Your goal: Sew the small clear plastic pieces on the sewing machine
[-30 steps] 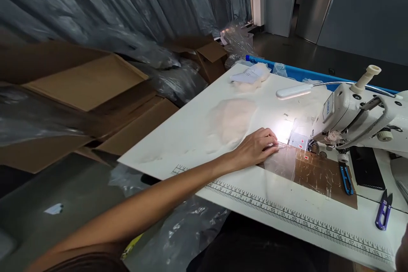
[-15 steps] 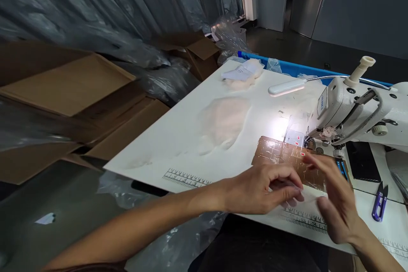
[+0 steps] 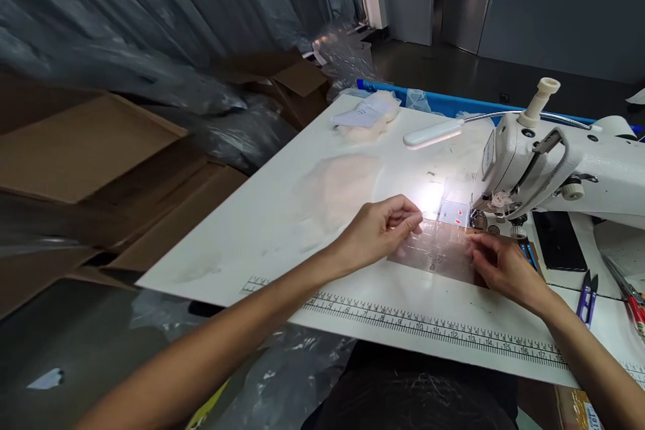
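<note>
My left hand [image 3: 390,228] pinches one edge of a thin sheer pale fabric piece [image 3: 436,252] between thumb and fingers. The fabric stretches across to my right hand [image 3: 498,262], whose fingertips are closed on its other end just in front of the presser foot. Through the fabric shows a brown, tape-covered board on the table. The white sewing machine [image 3: 519,154] stands beyond my right hand, with a bunched scrap of pale fabric on its head. A bright lamp [image 3: 433,134] lights the needle area.
Purple thread snips [image 3: 587,299], red-handled scissors [image 3: 632,306] and a black phone [image 3: 559,242] lie at the right. Pale sheer fabric [image 3: 342,185] and a pile [image 3: 370,117] lie farther back. A printed ruler [image 3: 418,326] runs along the front edge. Cardboard boxes [image 3: 85,148] stand left.
Both hands have moved away from me towards the needle area, carrying the sheer fabric over the brown board. My right fingers, spread before, are now closed on the fabric. The view has shifted slightly.
</note>
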The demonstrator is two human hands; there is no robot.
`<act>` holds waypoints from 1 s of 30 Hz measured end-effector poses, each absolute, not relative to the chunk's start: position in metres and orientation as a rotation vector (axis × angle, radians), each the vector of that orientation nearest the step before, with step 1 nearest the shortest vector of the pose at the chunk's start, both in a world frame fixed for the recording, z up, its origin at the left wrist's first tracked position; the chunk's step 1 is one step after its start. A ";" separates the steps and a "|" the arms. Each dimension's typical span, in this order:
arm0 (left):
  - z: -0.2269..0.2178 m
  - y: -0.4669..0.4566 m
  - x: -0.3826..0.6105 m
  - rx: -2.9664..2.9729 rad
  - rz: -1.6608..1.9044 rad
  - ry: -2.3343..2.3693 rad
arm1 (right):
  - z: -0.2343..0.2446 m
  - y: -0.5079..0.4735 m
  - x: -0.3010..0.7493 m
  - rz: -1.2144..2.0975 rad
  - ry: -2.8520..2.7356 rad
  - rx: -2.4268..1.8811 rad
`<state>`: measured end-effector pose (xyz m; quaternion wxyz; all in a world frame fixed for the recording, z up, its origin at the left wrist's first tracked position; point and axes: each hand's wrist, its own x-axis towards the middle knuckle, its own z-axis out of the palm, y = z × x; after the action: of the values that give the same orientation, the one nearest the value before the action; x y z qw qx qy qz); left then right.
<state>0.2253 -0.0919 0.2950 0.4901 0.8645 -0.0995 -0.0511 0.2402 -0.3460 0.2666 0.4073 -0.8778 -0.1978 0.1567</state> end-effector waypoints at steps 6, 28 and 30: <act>0.277 -0.086 0.246 2.754 0.531 -0.716 | 0.261 -0.349 0.246 0.296 -0.436 -2.328; 0.254 -0.126 0.237 2.508 0.299 -1.342 | 0.252 -0.345 0.239 0.098 -0.444 -2.306; 0.251 -0.129 0.247 2.594 0.242 -1.372 | 0.252 -0.343 0.241 0.063 -0.373 -2.295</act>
<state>0.2472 -0.1290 0.2512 0.0982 0.8767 -0.4638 0.0818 0.2408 -0.3435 0.2518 0.3967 -0.9058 -0.1470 0.0249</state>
